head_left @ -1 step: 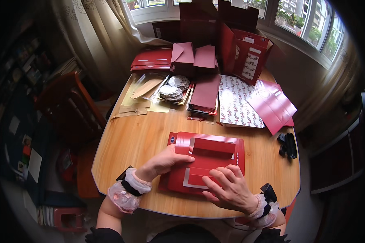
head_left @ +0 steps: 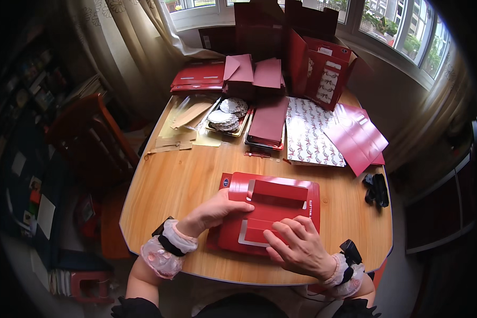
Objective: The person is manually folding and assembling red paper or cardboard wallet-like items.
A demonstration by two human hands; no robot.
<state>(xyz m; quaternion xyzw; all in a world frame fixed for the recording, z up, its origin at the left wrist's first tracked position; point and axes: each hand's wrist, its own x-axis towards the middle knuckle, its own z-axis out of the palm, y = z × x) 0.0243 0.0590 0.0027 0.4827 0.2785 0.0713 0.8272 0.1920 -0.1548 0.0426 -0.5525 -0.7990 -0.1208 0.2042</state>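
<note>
A red cardboard sheet [head_left: 233, 233] with rounded corners lies near the front of the table. Two folded red flaps stand up from it: an upper flap [head_left: 281, 192] and a lower flap [head_left: 257, 229], each beside a pale-edged strip. My left hand [head_left: 217, 211] grips the sheet at its left side, thumb flat on top and the other fingers mostly hidden. Over the lower flap is my right hand [head_left: 299, 246], its fingers bent and apart, fingertips at the flap. Under the sheet, another red card piece [head_left: 226, 181] shows at the upper left.
Across the far side lie brown paper strips [head_left: 193, 115], a tray of round white pieces [head_left: 225, 122], dark red cards [head_left: 268, 122], patterned sheets [head_left: 310, 132] and glossy red sheets [head_left: 358, 138]. Behind them stands a red box [head_left: 323, 71]. A black object [head_left: 376, 190] sits at the right edge.
The thumb and index finger of my right hand have shifted very slightly at the lower flap. My left hand and the sheet look the same.
</note>
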